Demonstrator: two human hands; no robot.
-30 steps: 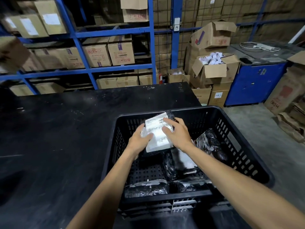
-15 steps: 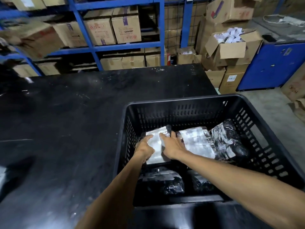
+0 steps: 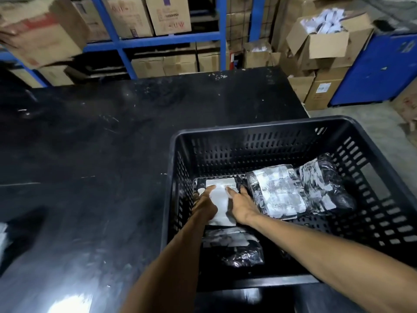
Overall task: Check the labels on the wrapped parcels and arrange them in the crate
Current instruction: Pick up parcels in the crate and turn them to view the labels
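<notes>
Fingers of both the left hand [image 3: 204, 203] and right hand [image 3: 242, 205] lie flat, pressing a labelled parcel [image 3: 220, 203] into the crate [image 3: 259, 129].

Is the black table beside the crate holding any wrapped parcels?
No, the black table is bare; the parcels lie inside the crate.

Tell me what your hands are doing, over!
Left hand and right hand flat on labelled parcel, far-left in crate. Parcels beside it. Nothing blocking.

Two bare forearms show, no sleeves on either. The left hand [image 3: 204, 205] and right hand [image 3: 242, 207] carry no gloves, rings, watch or bands.
</notes>
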